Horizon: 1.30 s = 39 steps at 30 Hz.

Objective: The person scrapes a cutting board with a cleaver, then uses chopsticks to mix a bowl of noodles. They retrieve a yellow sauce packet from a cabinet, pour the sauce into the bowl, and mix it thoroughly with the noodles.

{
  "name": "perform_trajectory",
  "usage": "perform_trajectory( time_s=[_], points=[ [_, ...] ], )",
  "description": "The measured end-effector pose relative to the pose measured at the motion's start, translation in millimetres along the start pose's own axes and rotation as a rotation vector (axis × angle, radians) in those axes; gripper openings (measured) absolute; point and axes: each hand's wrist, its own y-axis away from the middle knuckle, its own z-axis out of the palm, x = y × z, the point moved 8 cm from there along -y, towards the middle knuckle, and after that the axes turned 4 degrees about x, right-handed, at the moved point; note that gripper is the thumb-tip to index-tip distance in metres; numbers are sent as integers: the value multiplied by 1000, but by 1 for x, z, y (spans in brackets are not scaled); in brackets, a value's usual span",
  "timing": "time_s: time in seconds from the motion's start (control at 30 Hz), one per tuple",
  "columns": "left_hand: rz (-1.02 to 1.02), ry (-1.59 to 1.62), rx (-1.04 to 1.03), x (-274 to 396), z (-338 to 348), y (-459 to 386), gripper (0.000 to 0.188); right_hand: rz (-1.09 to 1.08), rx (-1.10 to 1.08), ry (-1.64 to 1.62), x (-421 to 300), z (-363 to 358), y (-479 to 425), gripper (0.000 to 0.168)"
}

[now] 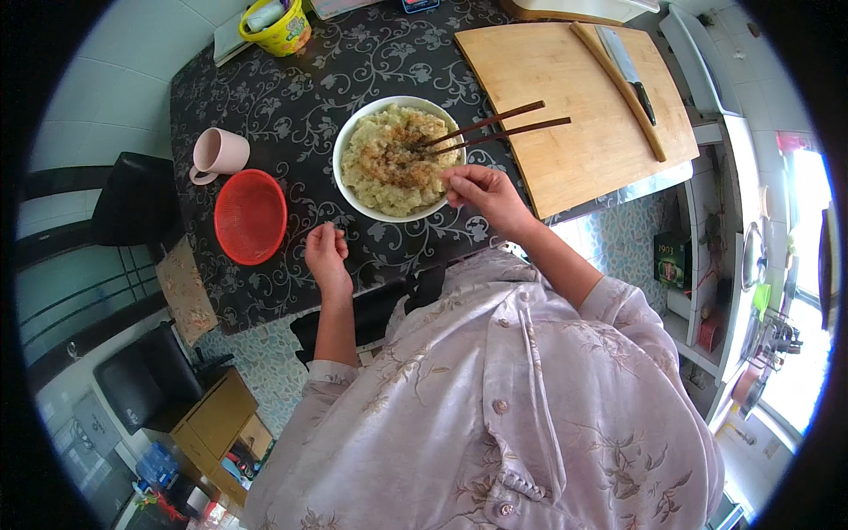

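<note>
A white bowl [340,173] holds a pale green, chopped or mashed food mixture [381,142] with brown seasoning over its middle. Two dark chopsticks [510,124] stand in the mixture and lean over the bowl's right rim. My right hand [487,195] is at the bowl's lower right edge, thumb and forefinger pinched together; whether anything small is between them cannot be told. My left hand [326,248] hovers near the table's front, fingers curled with nothing seen in them, between the bowl and a red plastic basket [252,217].
A wooden cutting board [530,73] at the right carries a rolling pin [619,93] and a cleaver [619,56]. Left of the bowl stands a pink mug [222,151]. A yellow bucket [281,33] is at the back left of the patterned table [311,93].
</note>
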Motion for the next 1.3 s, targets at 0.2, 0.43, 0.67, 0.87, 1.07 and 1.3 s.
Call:
perform_trajectory(
  time_s=[0.2, 0.43, 0.67, 0.87, 1.07, 1.3],
  points=[
    [-19, -38, -144, -14, 20, 12, 14, -471, 154, 1022, -37, 26, 13, 29],
    [-1, -45, -203, -14, 35, 19, 18, -874, 214, 1012, -72, 47, 6, 8],
    [-52, -137, -258, -15, 50, 22, 27, -512, 301, 978, -65, 53, -22, 12],
    [-273, 64, -479, -41, 71, 28, 48, -792, 168, 1113, -58, 66, -21, 34],
    [-315, 124, -551, -45, 84, 26, 42, -737, 214, 1226, -63, 66, -27, 38],
    [-330, 152, -608, -48, 87, 25, 44, -635, 335, 1107, -78, 60, -19, 46]
  ],
)
